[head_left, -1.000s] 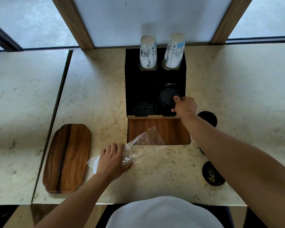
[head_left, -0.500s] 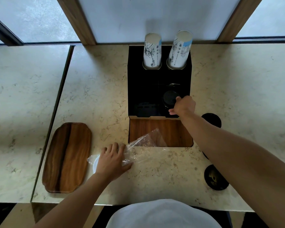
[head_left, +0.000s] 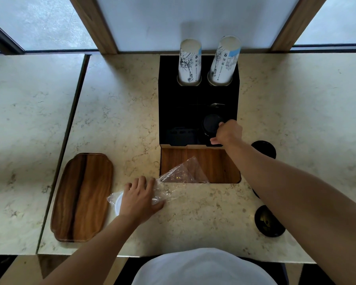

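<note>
The lid [head_left: 210, 124] sits in the front right compartment of the black organizer [head_left: 178, 112], and we see the right hand [head_left: 227, 133] curled round its near edge, thumb low, fingers on top. The left hand [head_left: 139, 199] lies flat, fingers straight, pressing the clear bag [head_left: 182, 173] onto the counter [head_left: 121, 99] in front of the organizer. Something white shows inside the bag. Two paper cups [head_left: 190, 60] stand at the organizer's back. A wooden tray [head_left: 82, 196] lies left of the bag, and two loose lids [head_left: 268, 223] lie to the right.
</note>
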`<move>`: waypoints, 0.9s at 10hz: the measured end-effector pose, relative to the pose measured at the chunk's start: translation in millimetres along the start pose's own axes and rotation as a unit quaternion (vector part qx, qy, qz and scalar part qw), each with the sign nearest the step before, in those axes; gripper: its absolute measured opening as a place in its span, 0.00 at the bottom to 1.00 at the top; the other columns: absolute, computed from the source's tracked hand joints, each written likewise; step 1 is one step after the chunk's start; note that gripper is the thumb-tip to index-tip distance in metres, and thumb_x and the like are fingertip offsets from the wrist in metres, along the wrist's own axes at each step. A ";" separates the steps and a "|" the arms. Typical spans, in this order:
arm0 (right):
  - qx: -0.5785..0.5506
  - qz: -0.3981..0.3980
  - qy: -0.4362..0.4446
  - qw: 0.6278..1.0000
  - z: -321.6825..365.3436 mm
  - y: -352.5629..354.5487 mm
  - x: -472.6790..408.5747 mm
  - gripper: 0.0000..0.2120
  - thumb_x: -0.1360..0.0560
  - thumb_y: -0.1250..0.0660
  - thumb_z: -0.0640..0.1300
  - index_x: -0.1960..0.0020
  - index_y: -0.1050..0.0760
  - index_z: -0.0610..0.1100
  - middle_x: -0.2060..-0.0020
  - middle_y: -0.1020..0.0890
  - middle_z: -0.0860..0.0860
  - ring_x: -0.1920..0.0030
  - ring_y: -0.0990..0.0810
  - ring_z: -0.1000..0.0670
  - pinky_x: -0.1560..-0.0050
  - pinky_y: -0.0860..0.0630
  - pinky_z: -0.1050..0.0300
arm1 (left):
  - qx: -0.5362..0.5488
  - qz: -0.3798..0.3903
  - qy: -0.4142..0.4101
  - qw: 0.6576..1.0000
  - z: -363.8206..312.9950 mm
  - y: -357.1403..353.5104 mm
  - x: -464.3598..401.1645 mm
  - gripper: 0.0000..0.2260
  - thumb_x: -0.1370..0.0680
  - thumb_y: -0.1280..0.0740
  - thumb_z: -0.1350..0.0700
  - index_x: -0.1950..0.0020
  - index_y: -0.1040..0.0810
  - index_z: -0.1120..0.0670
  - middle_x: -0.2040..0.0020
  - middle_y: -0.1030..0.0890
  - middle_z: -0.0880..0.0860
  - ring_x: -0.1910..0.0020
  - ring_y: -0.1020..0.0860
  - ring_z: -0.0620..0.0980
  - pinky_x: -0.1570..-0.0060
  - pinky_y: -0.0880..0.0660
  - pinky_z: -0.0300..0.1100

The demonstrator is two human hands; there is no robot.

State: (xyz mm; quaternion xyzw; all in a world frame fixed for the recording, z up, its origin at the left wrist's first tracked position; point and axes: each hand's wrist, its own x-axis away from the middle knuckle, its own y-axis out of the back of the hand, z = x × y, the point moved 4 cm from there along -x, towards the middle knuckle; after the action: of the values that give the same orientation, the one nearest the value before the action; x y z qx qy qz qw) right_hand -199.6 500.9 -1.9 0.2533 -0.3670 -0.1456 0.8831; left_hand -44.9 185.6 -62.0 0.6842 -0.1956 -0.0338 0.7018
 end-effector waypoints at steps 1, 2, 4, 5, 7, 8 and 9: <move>-0.004 0.015 0.019 1.000 4.2 3.2 3.0 0.14 0.16 0.43 0.40 0.37 0.25 0.33 0.47 0.16 0.39 0.80 0.22 0.58 0.82 0.28 0.66 | 0.001 0.008 0.003 1.000 0.2 0.4 -0.3 0.35 0.31 0.35 0.29 0.35 0.24 0.53 0.46 0.24 0.55 0.49 0.25 0.59 0.48 0.28 0.55; -0.013 0.026 0.015 0.999 1.6 3.9 2.8 0.15 0.17 0.44 0.40 0.37 0.25 0.33 0.46 0.17 0.39 0.72 0.19 0.53 0.78 0.24 0.64 | 0.004 0.012 0.004 1.000 0.0 0.8 -0.1 0.35 0.30 0.36 0.29 0.35 0.24 0.53 0.46 0.24 0.55 0.49 0.25 0.59 0.48 0.28 0.55; -0.063 0.013 0.011 0.998 -3.2 5.6 10.3 0.17 0.16 0.46 0.42 0.37 0.26 0.33 0.49 0.19 0.41 0.64 0.20 0.49 0.70 0.21 0.60 | 0.010 0.017 0.005 1.000 -0.6 3.2 0.8 0.35 0.30 0.37 0.29 0.35 0.25 0.54 0.46 0.24 0.55 0.49 0.25 0.59 0.48 0.28 0.55; -0.074 -0.045 0.020 0.996 -22.6 6.1 27.6 0.14 0.17 0.45 0.45 0.43 0.25 0.37 0.55 0.17 0.42 0.61 0.16 0.45 0.60 0.16 0.50 | 0.012 0.018 0.004 1.000 -0.9 4.5 2.6 0.35 0.30 0.37 0.29 0.34 0.25 0.54 0.46 0.23 0.55 0.49 0.25 0.59 0.49 0.27 0.55; -0.052 0.022 0.076 0.996 -69.3 -36.8 79.2 0.08 0.18 0.37 0.41 0.53 0.21 0.45 0.56 0.15 0.45 0.57 0.14 0.47 0.50 0.15 0.47 | 0.012 0.021 0.002 1.000 -4.3 5.3 7.7 0.36 0.30 0.38 0.29 0.33 0.26 0.54 0.45 0.23 0.56 0.47 0.24 0.59 0.47 0.27 0.56; -0.071 0.165 0.018 0.984 -79.5 -60.7 94.6 0.08 0.18 0.37 0.35 0.48 0.18 0.38 0.53 0.14 0.41 0.52 0.13 0.43 0.47 0.16 0.49 | 0.019 0.027 0.002 0.999 -6.2 6.0 10.5 0.36 0.30 0.39 0.29 0.32 0.26 0.54 0.44 0.23 0.56 0.47 0.24 0.59 0.47 0.26 0.56; -0.100 0.284 -0.073 0.951 -87.2 -71.8 108.0 0.08 0.20 0.37 0.29 0.46 0.19 0.30 0.51 0.14 0.36 0.50 0.12 0.41 0.52 0.14 0.52 | 0.043 0.033 -0.012 0.998 -10.7 9.2 19.9 0.38 0.29 0.41 0.29 0.30 0.29 0.54 0.42 0.24 0.55 0.44 0.24 0.58 0.44 0.26 0.54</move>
State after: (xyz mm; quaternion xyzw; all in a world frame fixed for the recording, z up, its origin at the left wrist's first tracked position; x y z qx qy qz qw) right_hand -67.4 423.2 -32.1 0.0376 -0.4708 0.0568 0.8796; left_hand -25.1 190.0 -48.4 0.7064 -0.2279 -0.0108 0.6700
